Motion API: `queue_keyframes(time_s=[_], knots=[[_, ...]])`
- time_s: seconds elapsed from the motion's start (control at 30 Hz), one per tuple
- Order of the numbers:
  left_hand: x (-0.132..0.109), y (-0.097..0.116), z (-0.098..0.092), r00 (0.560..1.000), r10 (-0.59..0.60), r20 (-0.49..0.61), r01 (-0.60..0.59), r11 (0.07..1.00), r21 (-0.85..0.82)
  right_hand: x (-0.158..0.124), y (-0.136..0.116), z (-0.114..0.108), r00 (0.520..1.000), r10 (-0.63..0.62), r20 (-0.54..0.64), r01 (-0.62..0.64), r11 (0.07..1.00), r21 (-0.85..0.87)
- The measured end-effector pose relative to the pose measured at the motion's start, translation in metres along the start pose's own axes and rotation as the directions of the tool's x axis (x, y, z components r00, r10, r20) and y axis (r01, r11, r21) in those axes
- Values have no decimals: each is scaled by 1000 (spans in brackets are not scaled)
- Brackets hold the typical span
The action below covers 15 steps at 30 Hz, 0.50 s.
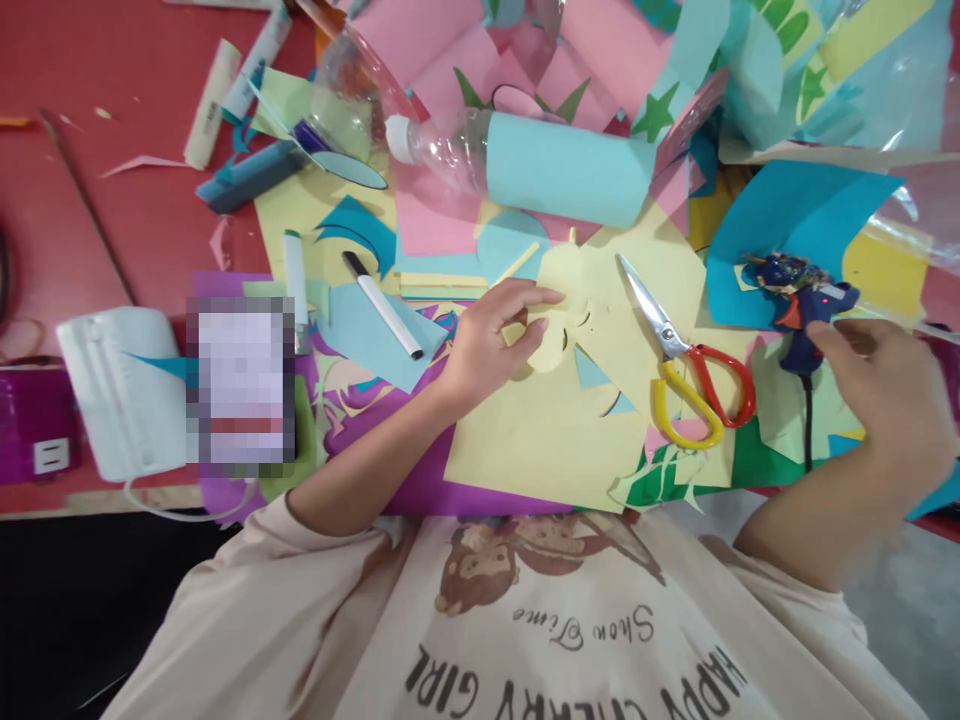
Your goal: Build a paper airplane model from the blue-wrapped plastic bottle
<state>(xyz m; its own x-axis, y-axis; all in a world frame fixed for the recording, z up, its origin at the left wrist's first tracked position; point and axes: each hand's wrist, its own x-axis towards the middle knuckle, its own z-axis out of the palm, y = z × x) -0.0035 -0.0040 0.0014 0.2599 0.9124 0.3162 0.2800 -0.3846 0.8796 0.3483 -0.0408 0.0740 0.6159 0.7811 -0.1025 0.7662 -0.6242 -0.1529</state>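
Note:
My left hand (491, 340) rests mid-table, fingers curled in a pinch on a pale yellow paper cut-out (559, 335) that lies on a larger yellow sheet (540, 440). My right hand (892, 400) is at the right edge, fingers closed round the handle of a dark blue glue gun (802, 305). The gun lies over a blue sheet with its nozzle pointing left and a red light on. Between the two hands, red-and-yellow-handled scissors (686, 365) lie flat on the yellow paper.
Cut coloured paper covers the red table (112, 200). A clear plastic bottle wrapped in light blue paper (555, 165) lies behind. Markers (382, 305) and glue sticks (214, 100) lie at the left, beside a white box (124, 390). The glue gun cord (808, 430) runs toward me.

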Motion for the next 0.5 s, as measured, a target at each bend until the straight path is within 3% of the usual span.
queue_keyframes(time_s=[0.1,0.27,0.43,0.5], knots=[[0,0,0,1000,-12,-2,12,1000,-6,5,0,14,998,-38,-43,40,998,52],[0,-1,-1,999,-36,2,36,999,3,18,0,26,993,89,-76,-70,973,219],[0,-1,-1,1000,-25,6,25,1000,7,30,23,37,970,177,-164,-111,932,345],[-1,0,0,1000,-24,9,24,1000,6,29,31,39,967,117,-227,0,888,460]])
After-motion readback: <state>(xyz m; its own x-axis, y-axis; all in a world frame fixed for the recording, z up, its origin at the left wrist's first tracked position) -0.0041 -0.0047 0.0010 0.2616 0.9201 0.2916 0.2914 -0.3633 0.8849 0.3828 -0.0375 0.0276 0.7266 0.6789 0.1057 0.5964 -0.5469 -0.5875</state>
